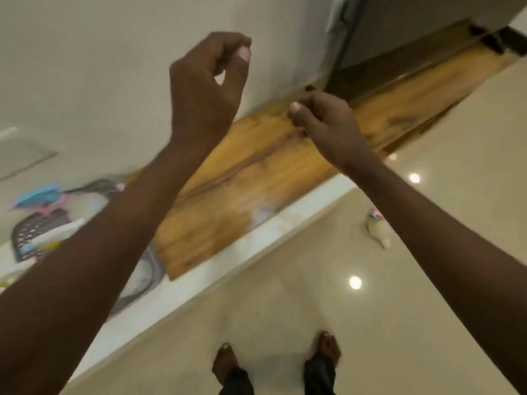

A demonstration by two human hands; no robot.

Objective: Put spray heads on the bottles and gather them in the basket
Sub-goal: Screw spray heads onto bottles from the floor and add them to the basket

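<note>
My left hand (208, 81) is raised in front of the pale wall, fingers curled with the thumb against them, and it holds nothing I can see. My right hand (322, 121) hovers lower over the wooden panel, also curled and empty. Far left on the counter lies a dark perforated basket (34, 229) with a white bottle (61, 230) across it, partly hidden by my left forearm. A blue spray head (40, 195) lies just beyond the basket. Another pale bottle (377, 228) lies on its side on the floor near my right forearm.
A wooden panel (256, 172) runs diagonally along the wall above a white ledge (228, 269). The glossy beige floor (285, 309) reflects ceiling lights. My bare feet (328, 347) stand at the bottom. A grey rounded object (145, 272) sits under my left forearm, blurred.
</note>
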